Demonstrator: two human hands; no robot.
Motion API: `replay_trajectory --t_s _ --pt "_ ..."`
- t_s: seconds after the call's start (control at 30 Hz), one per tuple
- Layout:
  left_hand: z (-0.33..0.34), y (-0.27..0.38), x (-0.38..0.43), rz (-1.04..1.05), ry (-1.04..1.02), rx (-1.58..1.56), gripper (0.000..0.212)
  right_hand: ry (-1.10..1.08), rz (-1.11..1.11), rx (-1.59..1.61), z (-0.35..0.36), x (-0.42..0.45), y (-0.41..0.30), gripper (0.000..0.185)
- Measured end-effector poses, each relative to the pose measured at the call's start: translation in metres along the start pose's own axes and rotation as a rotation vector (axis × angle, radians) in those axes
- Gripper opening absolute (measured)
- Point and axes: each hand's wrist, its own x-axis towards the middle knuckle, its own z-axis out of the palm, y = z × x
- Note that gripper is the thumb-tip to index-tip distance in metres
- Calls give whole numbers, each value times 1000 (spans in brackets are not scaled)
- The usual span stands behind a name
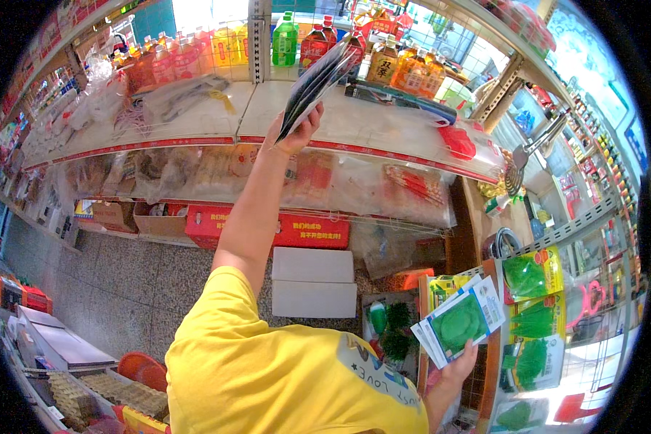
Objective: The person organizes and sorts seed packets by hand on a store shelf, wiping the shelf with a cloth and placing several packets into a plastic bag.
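My left hand is stretched out over the upper shelf and grips a fanned stack of thin packets, seen nearly edge-on. Their dark faces are turned away, so their print cannot be read. Low at the right, my right hand holds several white-and-blue seed packets by a lower corner. The front one pictures a round green vegetable. Beside that hand, green and yellow seed packets hang in a column on a rack, and a yellow packet shows behind the held ones.
The white shelf has a red front strip and carries bagged goods. Drink bottles line its back. Below are packs of bagged goods, a red carton and a white box on the floor. A metal skimmer hangs at right.
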Motion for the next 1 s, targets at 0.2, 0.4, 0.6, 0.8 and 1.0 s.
replay_trajectory --t_s 0.2,0.4,0.6,0.8,1.0 --pt "18 -3 6 4 -72 46 35 -27 13 -13 -11 2 6 30" --pt "32 -4 3 8 -17 143 33 -41 35 55 -14 5 13 31" --pt "33 -1 1 -41 -109 83 39 -45 60 10 -14 6 15 31" --pt "31 -8 8 -127 -151 8 39 114 -27 -536 27 1 -30 28" --pt "11 -5 25 -66 -113 142 37 -124 -1022 -964 181 3 -188 38"
